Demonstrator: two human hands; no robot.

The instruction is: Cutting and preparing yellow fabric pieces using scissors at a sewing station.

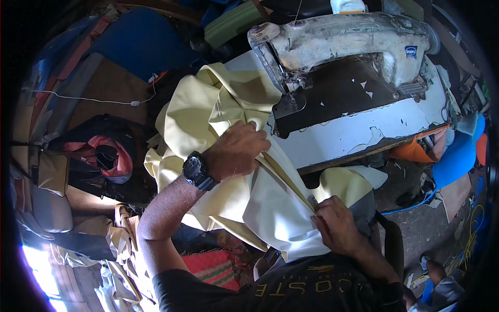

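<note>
A large pale-yellow sheet of smooth, leather-like fabric [189,117] lies bunched in heavy folds, from the left end of the sewing machine [338,44] down over my lap. My left hand [236,148], with a dark watch on its wrist, has its fingers curled on the fabric near the table's left edge. Lower right, my right hand [338,223] pinches a long folded edge of the same piece. That edge runs taut between the two hands. Some fabric touches the machine's head by the needle area; folds hide what lies under it.
The white worktable [332,135] has chipped edges and fabric scraps on its dark bed. Orange and blue material [452,156] hangs at its right. Left stand a dark bag [99,156] and piled cushions. Cream strips [122,244] lie lower left; another person's foot [426,262] shows lower right.
</note>
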